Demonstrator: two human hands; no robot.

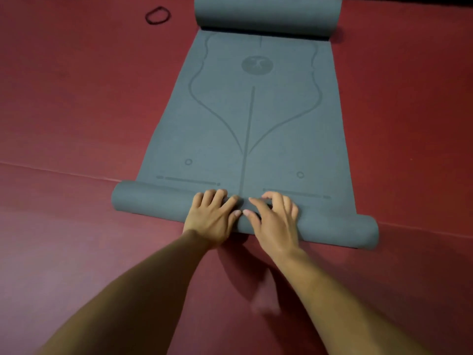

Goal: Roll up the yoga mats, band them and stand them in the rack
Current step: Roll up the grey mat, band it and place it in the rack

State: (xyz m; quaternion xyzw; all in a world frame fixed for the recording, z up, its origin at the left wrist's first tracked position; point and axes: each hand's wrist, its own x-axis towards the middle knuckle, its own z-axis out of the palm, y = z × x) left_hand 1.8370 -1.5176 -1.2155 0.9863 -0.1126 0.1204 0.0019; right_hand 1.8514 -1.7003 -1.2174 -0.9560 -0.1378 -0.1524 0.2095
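Dark red floor [76, 111] fills the whole view, with a thin seam [51, 170] running across it from the left edge, behind the near end of the mat, and on toward the right edge. On this floor lies a grey-blue yoga mat [281, 129], stretching lengthwise from near to far, its middle part flat. Its far end is curled into a thick roll [268, 14] at the top of the view. Its near end is wound into a slimmer roll [153, 203] that lies across the mat's width and sticks out a little past the flat part on both sides.

Two bare forearms reach in from the near edge, the left forearm [143, 290] and the right forearm [332, 290], and meet at the middle of the near roll. The left hand [212, 219] lies on top of that roll, its fingers bent over the far side and gripping it. The right hand [275, 222] sits just beside it, thumbs almost touching, with its fingers clawed down onto the same roll and holding it.

Between the forearms, a pale blurred shape lies on the floor; what it is cannot be told.

A black band [147, 16] lies as a loose loop on the floor at far left, apart from the mat. Printed on the flat part are a long centre line [248, 134], curved outlines to either side and a round emblem [257, 64] near the far roll.
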